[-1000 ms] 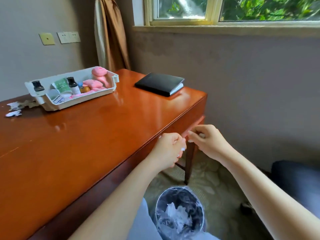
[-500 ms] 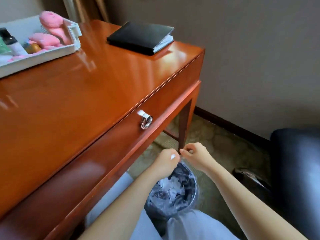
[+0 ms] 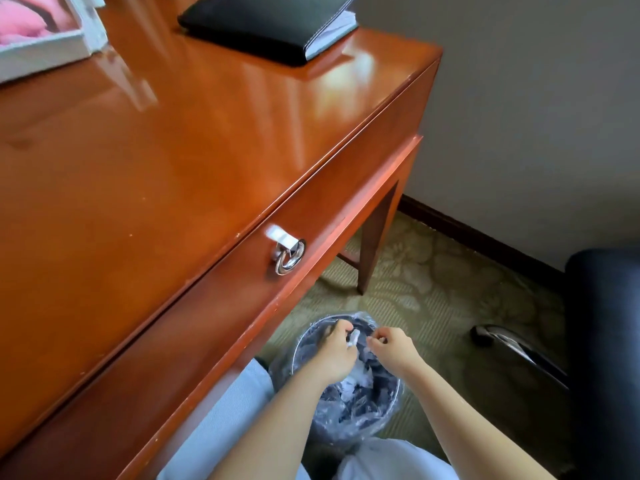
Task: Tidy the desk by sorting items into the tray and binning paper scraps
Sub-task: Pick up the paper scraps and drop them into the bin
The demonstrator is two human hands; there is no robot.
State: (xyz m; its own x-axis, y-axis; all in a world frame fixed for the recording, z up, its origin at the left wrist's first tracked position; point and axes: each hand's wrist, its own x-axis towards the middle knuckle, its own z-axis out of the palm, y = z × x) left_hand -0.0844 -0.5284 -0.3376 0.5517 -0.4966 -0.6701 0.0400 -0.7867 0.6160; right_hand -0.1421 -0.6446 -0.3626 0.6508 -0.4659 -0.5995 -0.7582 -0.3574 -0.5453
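Observation:
Both hands hover over the bin [image 3: 391, 408], a round bin lined with clear plastic that stands on the floor between my knees and holds white paper scraps [image 3: 358, 381]. My left hand [image 3: 334, 351] is curled and pinches a small white paper scrap [image 3: 354, 337] at its fingertips. My right hand [image 3: 391, 348] is curled too, fingers pinched together just right of the left; a sliver of white may sit between them. The white tray [image 3: 52, 50] with pink items shows at the top left corner of the desk [image 3: 156, 150].
A black notebook [image 3: 270, 22] lies at the desk's far right end. The drawer front carries a metal ring pull [image 3: 287, 254]. A dark chair [image 3: 602, 358] with a chrome base [image 3: 512, 344] stands on the patterned carpet to the right. The wall runs behind.
Both hands have dropped from the desk's front edge down to the bin's mouth, staying close together. My view has tilted downward, so the window and most of the tray left the frame.

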